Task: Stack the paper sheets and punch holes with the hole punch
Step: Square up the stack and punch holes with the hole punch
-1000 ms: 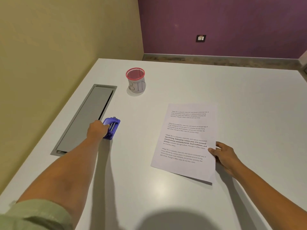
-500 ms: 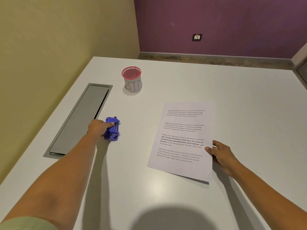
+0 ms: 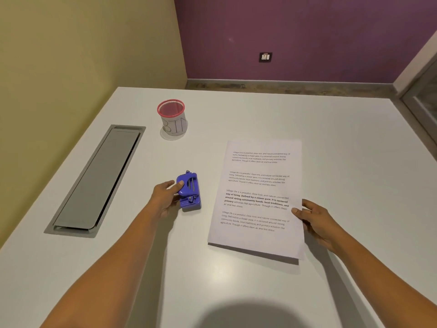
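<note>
A blue hole punch (image 3: pixel 189 191) stands on the white table (image 3: pixel 343 143), a short way left of the paper. My left hand (image 3: pixel 165 197) grips its left side, thumb on top of the lever. A stack of printed paper sheets (image 3: pixel 257 197) lies right of centre, its near edge lifted slightly off the table. My right hand (image 3: pixel 314 221) holds the stack at its right edge, thumb on top and fingers beneath.
A red mesh cup labelled BIN (image 3: pixel 172 119) stands at the back left. A long grey cable hatch (image 3: pixel 99 181) is set into the table along the left side. Yellow and purple walls close the far corner.
My left hand has slid the hole punch to the right, from beside the cable hatch toward the paper stack. My right hand keeps its hold on the stack's right edge.
</note>
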### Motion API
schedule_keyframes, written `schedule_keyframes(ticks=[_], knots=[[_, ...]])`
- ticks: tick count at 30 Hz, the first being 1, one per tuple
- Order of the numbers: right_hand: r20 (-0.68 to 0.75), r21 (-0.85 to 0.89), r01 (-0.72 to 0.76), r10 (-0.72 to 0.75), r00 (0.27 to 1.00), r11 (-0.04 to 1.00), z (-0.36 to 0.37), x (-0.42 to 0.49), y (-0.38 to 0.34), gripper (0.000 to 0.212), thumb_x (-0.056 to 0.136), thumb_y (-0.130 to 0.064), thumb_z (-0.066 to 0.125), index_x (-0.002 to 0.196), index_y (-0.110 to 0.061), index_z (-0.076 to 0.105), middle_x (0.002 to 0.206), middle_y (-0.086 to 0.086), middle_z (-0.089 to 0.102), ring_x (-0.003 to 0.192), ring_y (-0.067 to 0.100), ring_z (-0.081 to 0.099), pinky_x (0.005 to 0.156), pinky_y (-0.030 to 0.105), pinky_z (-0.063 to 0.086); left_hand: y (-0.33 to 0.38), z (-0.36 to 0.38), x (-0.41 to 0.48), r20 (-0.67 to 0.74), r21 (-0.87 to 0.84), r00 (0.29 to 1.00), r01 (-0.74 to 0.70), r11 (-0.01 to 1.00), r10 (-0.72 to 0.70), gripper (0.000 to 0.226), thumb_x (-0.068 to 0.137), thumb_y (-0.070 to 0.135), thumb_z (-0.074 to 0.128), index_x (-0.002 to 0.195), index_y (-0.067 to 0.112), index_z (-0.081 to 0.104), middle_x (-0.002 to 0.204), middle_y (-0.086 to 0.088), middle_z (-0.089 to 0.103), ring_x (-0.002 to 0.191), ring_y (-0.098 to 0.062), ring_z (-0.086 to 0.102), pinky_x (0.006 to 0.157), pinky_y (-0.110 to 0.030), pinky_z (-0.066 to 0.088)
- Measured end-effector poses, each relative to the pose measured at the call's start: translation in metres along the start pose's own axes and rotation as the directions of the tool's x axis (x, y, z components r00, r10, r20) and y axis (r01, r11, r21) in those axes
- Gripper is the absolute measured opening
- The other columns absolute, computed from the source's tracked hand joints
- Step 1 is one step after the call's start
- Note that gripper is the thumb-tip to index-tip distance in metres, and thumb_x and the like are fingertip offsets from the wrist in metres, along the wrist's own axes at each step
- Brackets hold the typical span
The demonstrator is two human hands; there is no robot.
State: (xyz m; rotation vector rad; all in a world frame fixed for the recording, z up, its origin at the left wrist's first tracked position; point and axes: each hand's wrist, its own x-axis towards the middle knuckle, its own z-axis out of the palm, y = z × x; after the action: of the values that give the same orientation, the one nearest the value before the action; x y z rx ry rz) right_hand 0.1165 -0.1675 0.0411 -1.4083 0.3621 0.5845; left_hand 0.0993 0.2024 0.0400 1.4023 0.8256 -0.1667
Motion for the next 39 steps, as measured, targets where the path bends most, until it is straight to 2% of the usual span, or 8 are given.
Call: schedule_keyframes(ticks=[5,13,20,27,31,33,35,39], knots=[[0.032,0.027,0.01,-0.011,0.999,1.0,-0.013,-0.004,-0.009,0.024,0.086,0.0,0.056,0.106,-0.013,0.063,0.095,0.002,0.073,0.078,0.014,0.072,0.078,0.027,0.057,-0.004,0.029,-0.006,0.064,-0.088,0.998,-0.023,0.996,0.029,0.037,0.092,0.015,0.054,0.124,-0.004,0.052,0.088,-0.01,0.065,0.055,-0.012,0.066,0.051,-0.02,0.053],[0.048,0.012,0.021,-0.022,0.999,1.0,-0.014,-0.002,-0.008,0.022,0.087,0.001,0.055,0.098,-0.016,0.064,0.091,0.003,0.074,0.077,0.015,0.073,0.076,0.028,0.058,-0.005,0.051,-0.008,0.174,-0.232,0.982,-0.031,0.972,0.072,0.015,0.093,0.013,0.05,0.09,0.004,0.062,0.064,0.0,0.073,0.056,-0.009,0.069,0.055,-0.021,0.057],[0.051,-0.029,0.024,-0.022,0.998,0.999,-0.013,-0.001,-0.007,0.024,0.087,0.002,0.054,0.1,-0.016,0.062,0.085,0.0,0.076,0.075,0.014,0.072,0.073,0.025,0.059,-0.01,0.053,-0.005,0.205,-0.21,0.977,-0.02,0.978,0.064,0.017,0.093,0.015,0.051,0.085,0.008,0.064,0.064,0.001,0.073,0.055,-0.009,0.068,0.054,-0.02,0.057],[0.047,-0.117,0.04,-0.035,0.998,0.992,-0.015,-0.001,-0.014,0.027,0.087,0.0,0.056,0.111,-0.013,0.059,0.099,0.01,0.071,0.076,0.013,0.072,0.075,0.024,0.058,-0.008,0.051,0.0,0.194,-0.187,0.98,-0.006,0.982,0.043,0.016,0.092,0.017,0.053,0.082,0.012,0.064,0.063,0.003,0.071,0.052,-0.007,0.065,0.054,-0.019,0.057],[0.041,-0.169,0.048,-0.041,0.998,0.984,-0.013,0.0,-0.02,0.027,0.088,-0.001,0.056,0.112,-0.014,0.059,0.098,0.01,0.071,0.075,0.012,0.071,0.078,0.025,0.055,-0.008,0.052,0.002,0.186,-0.143,0.982,-0.007,0.99,0.034,0.015,0.091,0.019,0.055,0.097,0.008,0.062,0.082,-0.007,0.065,0.056,-0.011,0.058,0.051,-0.018,0.05],[0.043,-0.184,0.052,-0.045,0.998,0.982,-0.012,0.001,-0.023,0.027,0.088,-0.003,0.057,0.112,-0.015,0.06,0.094,0.006,0.073,0.078,0.013,0.071,0.082,0.027,0.054,-0.009,0.053,0.003,0.148,-0.128,0.989,-0.009,0.992,0.028,0.043,0.091,0.018,0.056,0.127,-0.004,0.048,0.111,-0.021,0.062,0.057,-0.013,0.058,0.047,-0.015,0.048],[0.045,-0.186,0.056,-0.049,0.998,0.981,-0.01,0.002,-0.026,0.026,0.087,-0.003,0.057,0.109,-0.016,0.061,0.088,0.0,0.075,0.077,0.013,0.071,0.082,0.026,0.054,-0.01,0.054,0.002,0.117,-0.104,0.992,-0.026,0.994,0.038,0.062,0.091,0.016,0.057,0.138,-0.011,0.027,0.137,-0.031,0.044,0.05,-0.009,0.059,0.044,-0.014,0.047],[0.052,-0.197,0.07,-0.06,0.997,0.978,-0.006,0.002,-0.028,0.026,0.087,-0.003,0.058,0.108,-0.017,0.062,0.096,0.01,0.072,0.079,0.015,0.07,0.083,0.028,0.054,-0.009,0.058,-0.001,0.098,-0.141,0.995,-0.009,0.99,0.023,0.067,0.088,0.014,0.061,0.143,-0.001,0.025,0.139,-0.024,0.046,0.068,-0.012,0.06,0.051,-0.016,0.052]])
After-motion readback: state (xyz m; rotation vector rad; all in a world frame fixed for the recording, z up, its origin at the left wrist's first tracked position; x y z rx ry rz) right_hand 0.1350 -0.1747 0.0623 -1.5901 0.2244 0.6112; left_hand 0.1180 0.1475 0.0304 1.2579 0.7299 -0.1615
